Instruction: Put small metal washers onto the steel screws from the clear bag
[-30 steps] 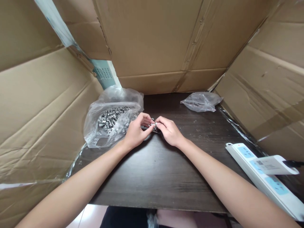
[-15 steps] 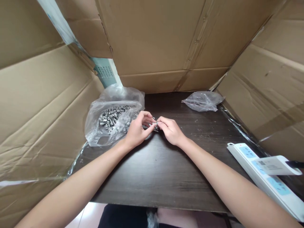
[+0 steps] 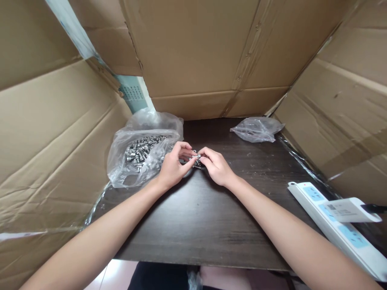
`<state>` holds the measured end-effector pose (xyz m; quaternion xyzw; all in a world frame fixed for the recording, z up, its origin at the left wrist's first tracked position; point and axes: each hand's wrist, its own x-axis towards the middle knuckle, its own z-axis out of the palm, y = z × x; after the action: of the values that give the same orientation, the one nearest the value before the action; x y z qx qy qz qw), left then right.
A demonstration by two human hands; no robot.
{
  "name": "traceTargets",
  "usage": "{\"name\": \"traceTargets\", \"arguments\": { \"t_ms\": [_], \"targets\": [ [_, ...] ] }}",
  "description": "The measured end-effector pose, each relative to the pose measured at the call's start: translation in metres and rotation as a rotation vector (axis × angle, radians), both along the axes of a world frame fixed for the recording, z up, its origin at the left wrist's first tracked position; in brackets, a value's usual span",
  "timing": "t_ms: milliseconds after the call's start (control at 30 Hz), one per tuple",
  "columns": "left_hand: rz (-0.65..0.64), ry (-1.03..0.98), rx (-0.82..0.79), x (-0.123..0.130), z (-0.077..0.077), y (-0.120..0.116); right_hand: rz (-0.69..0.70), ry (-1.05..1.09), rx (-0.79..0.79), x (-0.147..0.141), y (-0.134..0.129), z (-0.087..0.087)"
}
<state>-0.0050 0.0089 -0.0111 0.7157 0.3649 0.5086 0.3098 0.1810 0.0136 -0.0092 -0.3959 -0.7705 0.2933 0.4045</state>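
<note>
Between my fingertips is a small silvery screw, lying nearly level. My left hand pinches its left end with thumb and fingers. The fingers of my right hand are closed on its right end. Several more small metal pieces lie on the dark table just below and behind the fingertips, partly hidden by them. Left of my left hand, an open clear plastic bag holds a heap of metal screws.
A second clear bag lies at the back right of the table. At the right edge is a white power strip with a labelled plug or tag over it. Cardboard walls surround the table.
The screw between my fingertips shows more clearly, and my right fingertips sit slightly farther from my left ones. The view has shifted slightly.
</note>
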Motion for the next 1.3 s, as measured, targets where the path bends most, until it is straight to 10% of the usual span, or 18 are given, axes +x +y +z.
{"name": "traceTargets", "arguments": {
  "t_ms": [1300],
  "targets": [
    [0.024, 0.087, -0.005, -0.0012, 0.0029, -0.0024, -0.010, -0.026, -0.005, -0.0004, -0.0006, 0.0024]
  ]
}}
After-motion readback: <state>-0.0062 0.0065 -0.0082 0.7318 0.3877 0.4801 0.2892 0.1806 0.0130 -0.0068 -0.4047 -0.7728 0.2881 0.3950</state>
